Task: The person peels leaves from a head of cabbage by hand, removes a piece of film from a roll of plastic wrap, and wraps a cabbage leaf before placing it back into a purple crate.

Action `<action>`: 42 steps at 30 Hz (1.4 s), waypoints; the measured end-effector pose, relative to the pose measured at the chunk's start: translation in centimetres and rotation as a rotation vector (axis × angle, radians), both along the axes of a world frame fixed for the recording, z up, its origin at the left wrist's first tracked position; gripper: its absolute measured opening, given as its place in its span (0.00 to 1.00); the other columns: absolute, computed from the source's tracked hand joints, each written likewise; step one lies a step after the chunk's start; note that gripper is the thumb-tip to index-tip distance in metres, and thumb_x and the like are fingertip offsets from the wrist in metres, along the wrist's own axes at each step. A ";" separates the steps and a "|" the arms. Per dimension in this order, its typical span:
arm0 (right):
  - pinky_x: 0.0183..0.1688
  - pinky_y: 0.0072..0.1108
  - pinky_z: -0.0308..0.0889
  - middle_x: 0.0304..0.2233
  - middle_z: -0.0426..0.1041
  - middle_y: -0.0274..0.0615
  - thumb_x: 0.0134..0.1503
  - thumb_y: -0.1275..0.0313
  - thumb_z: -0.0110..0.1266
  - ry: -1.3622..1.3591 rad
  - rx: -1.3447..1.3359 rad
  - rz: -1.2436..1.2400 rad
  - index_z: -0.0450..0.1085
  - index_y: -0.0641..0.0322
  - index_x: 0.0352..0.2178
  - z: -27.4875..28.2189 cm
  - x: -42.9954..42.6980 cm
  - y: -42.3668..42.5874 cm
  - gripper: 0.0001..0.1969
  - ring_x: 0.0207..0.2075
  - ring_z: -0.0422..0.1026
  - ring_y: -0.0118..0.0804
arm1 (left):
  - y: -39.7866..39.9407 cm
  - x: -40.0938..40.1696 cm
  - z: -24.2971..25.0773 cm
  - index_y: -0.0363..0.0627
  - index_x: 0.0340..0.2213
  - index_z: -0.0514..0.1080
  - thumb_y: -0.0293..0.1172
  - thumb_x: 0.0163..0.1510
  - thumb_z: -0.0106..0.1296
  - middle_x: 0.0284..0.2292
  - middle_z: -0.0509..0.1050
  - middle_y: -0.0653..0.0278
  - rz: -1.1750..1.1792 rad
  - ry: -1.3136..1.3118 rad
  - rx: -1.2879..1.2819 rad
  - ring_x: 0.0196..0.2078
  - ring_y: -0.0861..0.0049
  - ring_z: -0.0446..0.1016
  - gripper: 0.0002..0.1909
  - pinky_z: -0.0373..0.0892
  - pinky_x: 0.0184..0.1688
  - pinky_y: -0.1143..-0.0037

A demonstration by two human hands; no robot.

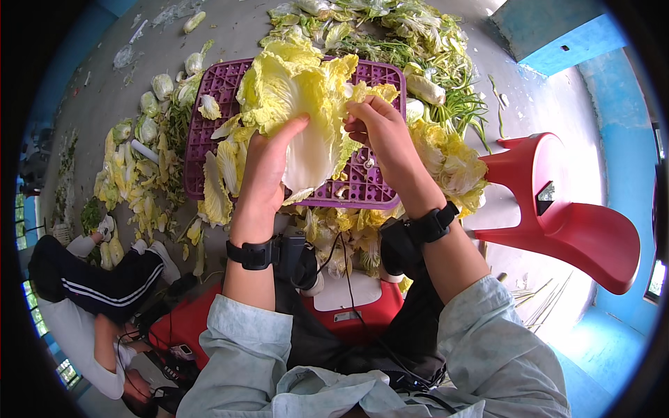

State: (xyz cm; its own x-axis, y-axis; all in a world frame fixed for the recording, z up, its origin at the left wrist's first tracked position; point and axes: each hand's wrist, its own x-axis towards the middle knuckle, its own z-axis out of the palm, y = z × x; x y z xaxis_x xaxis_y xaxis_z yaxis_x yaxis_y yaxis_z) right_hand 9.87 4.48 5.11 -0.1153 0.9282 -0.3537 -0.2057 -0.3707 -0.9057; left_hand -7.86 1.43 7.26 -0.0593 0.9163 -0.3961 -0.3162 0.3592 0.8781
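My left hand (266,172) grips a yellow-and-white napa cabbage leaf (308,141), its thumb pressed across the front of the white rib. To the right, my right hand (379,128) has its fingertips pinched at the leaf's frilly yellow edge (366,93). Both hands are above an upturned purple plastic crate (360,193) with a perforated surface. More loose cabbage leaves (218,180) lie along the crate's left side, partly behind my left hand. A small leaf (209,107) rests near its left edge, and small scraps (342,192) lie toward its front.
Napa cabbages (163,86) and leaves litter the floor to the left. A large heap of greens (418,36) lies behind the crate. At right stands a red plastic chair (554,193). Another person (89,313) is low at left. Leaves (339,224) lie below the crate, near my feet.
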 end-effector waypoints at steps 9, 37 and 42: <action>0.42 0.19 0.65 0.29 0.69 0.30 0.60 0.66 0.48 0.020 0.015 0.007 0.67 0.57 0.31 0.0 0.2 -0.1 0.07 0.34 0.70 0.24 | 0.0 0.1 0.0 0.33 0.43 0.75 0.34 0.54 0.57 0.39 0.78 0.60 0.002 -0.018 0.001 0.38 0.79 0.76 0.18 0.70 0.42 0.77; 0.42 0.17 0.66 0.32 0.71 0.29 0.61 0.71 0.46 0.017 0.006 0.015 0.72 0.60 0.40 0.1 0.0 -0.1 0.10 0.33 0.70 0.22 | -0.1 0.2 0.1 0.33 0.42 0.75 0.33 0.53 0.58 0.38 0.78 0.59 0.019 -0.021 0.018 0.38 0.78 0.77 0.18 0.71 0.40 0.78; 0.42 0.18 0.66 0.32 0.71 0.29 0.60 0.70 0.48 0.026 -0.002 0.002 0.70 0.58 0.35 0.2 0.0 -0.1 0.05 0.34 0.70 0.23 | 0.0 0.1 0.1 0.33 0.41 0.75 0.33 0.54 0.57 0.38 0.78 0.59 0.003 -0.017 -0.021 0.38 0.78 0.77 0.17 0.71 0.39 0.78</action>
State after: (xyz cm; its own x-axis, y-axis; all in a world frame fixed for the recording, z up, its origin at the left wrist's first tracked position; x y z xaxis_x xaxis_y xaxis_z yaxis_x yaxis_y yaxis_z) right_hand 9.88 4.38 5.35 -0.1264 0.9271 -0.3529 -0.2282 -0.3734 -0.8992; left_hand -7.72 1.38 7.39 -0.0551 0.9074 -0.4166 -0.3319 0.3769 0.8647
